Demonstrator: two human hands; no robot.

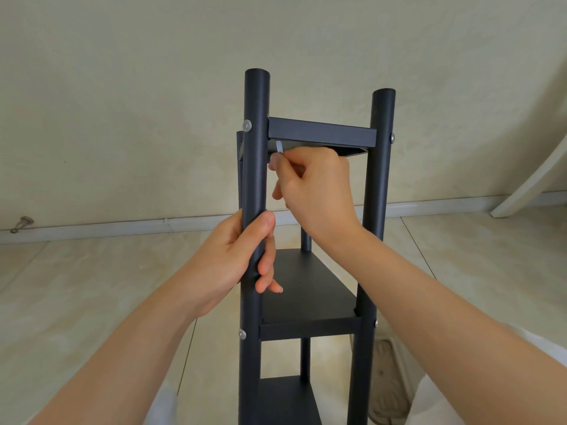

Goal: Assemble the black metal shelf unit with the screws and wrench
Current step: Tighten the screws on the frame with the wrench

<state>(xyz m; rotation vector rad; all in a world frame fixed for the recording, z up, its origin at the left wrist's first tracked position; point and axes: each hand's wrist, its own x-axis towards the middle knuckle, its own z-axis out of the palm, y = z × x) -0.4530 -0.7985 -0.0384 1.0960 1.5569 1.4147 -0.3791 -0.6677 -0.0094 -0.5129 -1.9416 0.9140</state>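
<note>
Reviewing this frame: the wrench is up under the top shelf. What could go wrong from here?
The right hand only pinches the small wrench at its end under the top shelf, so it might slip or drop. Only the left hand steadies the tall shelf unit, gripping the front-left post; turning force could twist or tip it.

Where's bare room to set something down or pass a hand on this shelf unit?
Bare: the middle shelf between the posts, and the floor left of them up to the skirting. Crowded: under the top shelf, where the right hand pinches the wrench; the left hand grips the front post.
</note>
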